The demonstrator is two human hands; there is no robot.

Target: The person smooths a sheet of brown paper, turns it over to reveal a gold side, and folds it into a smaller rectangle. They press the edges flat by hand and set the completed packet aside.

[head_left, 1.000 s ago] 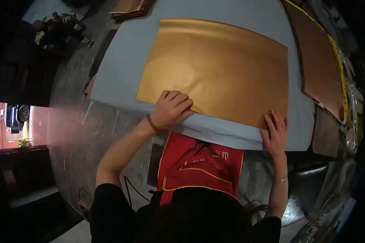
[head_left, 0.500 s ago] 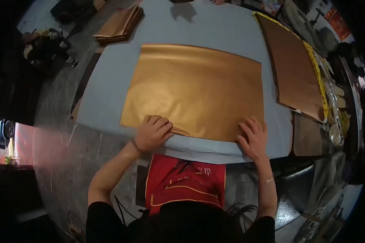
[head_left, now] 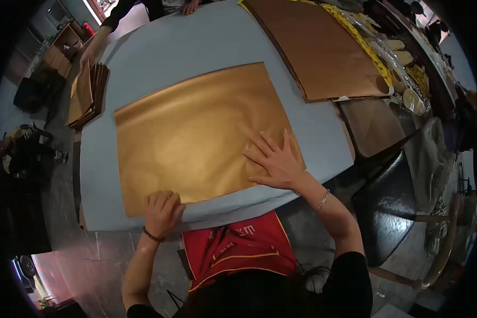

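A large gold sheet of paper lies on the blue-grey tabletop cloth, with a soft crease along its far edge and ripples near its right side. My left hand is at the near left part of the sheet, its fingers curled over the near edge; the thumb side is partly hidden. Spread flat on the right part of the sheet is my right hand, fingers apart, pressing on the surface near the right edge.
A co-worker's hand reaches to a stack of folded brown-gold paper at the far left. Another hand rests on the far table edge. Brown sheets with yellow-printed edging lie at the right. A dark chair stands right.
My view has turned, so the scene looks rotated. My right hand has moved from the near right edge onto the sheet and spread out. A co-worker's arm now shows at the folded stack.
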